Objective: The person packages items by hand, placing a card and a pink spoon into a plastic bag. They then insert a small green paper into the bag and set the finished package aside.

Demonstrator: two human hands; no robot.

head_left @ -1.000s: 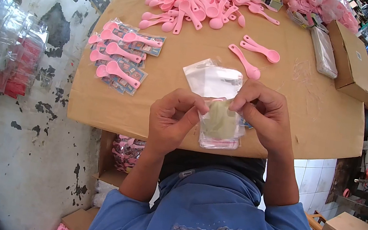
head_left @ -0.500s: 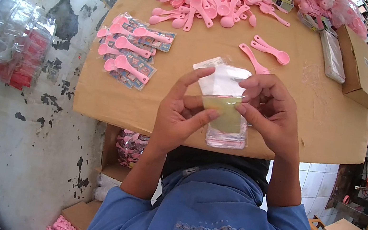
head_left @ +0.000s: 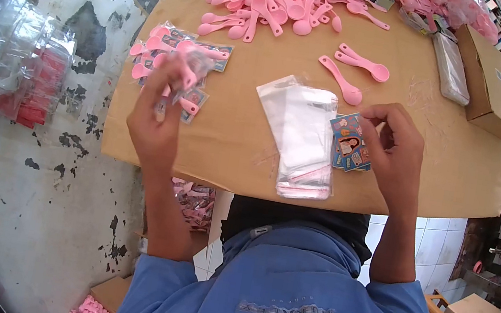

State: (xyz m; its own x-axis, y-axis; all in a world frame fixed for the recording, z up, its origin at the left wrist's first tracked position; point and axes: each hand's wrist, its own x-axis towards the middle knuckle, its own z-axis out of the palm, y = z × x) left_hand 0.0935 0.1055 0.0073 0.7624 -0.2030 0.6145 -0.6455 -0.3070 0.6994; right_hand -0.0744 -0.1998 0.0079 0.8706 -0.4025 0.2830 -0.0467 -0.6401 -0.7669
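Note:
My left hand point(head_left: 158, 119) is at the left of the table, closed on a pink spoon in a clear plastic bag point(head_left: 189, 73), blurred by motion. Below and around it lie several bagged pink spoons with blue printed cards point(head_left: 217, 56). My right hand point(head_left: 395, 150) has thumb and forefinger pinched at the upper right edge of a blue printed card point(head_left: 349, 145), with more card showing underneath. Between my hands a stack of clear plastic bags point(head_left: 309, 139) lies near the front edge. Two loose pink spoons point(head_left: 343, 85) point(head_left: 363, 63) lie beyond the stack.
A large heap of pink spoons point(head_left: 275, 3) covers the back of the table. At the right stand a cardboard box point(head_left: 488, 83) and a clear plastic pack point(head_left: 451, 67). Clear bags point(head_left: 21, 54) hang by the left wall.
My left hand has moved left to the bagged spoons, carrying a bagged spoon. My right hand has let go of the bag and moved slightly right onto the blue card, now uncovered.

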